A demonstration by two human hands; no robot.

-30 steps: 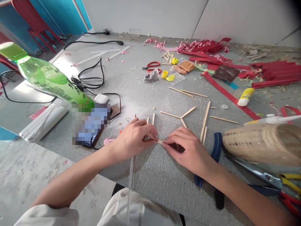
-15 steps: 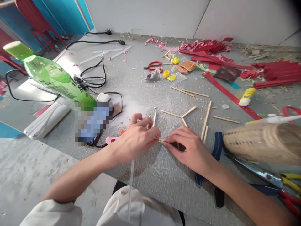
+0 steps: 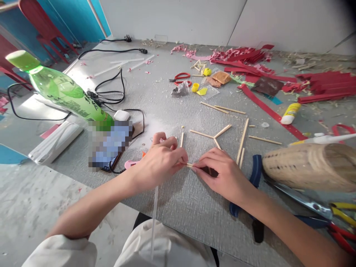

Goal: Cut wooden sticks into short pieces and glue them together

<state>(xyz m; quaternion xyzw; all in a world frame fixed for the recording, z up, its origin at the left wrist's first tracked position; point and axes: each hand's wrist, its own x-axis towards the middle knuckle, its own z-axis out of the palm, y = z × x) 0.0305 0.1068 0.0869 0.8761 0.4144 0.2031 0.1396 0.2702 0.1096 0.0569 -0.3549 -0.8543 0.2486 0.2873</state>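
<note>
My left hand (image 3: 164,159) and my right hand (image 3: 215,168) meet near the middle of the table, both closed. Between their fingertips they pinch a short thin wooden stick (image 3: 190,165), of which only a small length shows. Just beyond my right hand lies a Y-shaped figure of joined wooden sticks (image 3: 214,136), its lower leg partly covered by the hand. One upright stick (image 3: 182,139) lies past my left fingers. To the right rest a longer stick (image 3: 243,139) and a shorter one. A pink tool (image 3: 130,164) shows partly beneath my left wrist.
A green bottle (image 3: 63,92) and a phone (image 3: 112,146) stand and lie at left. Red-handled pliers (image 3: 182,78), red strips (image 3: 325,87) and a glue bottle (image 3: 290,113) are farther back. A wooden cup (image 3: 300,167) and long shears (image 3: 303,200) lie at right.
Both hands keep almost the same pose on the stick. My left fingers have shifted very slightly; the whole view has moved a little.
</note>
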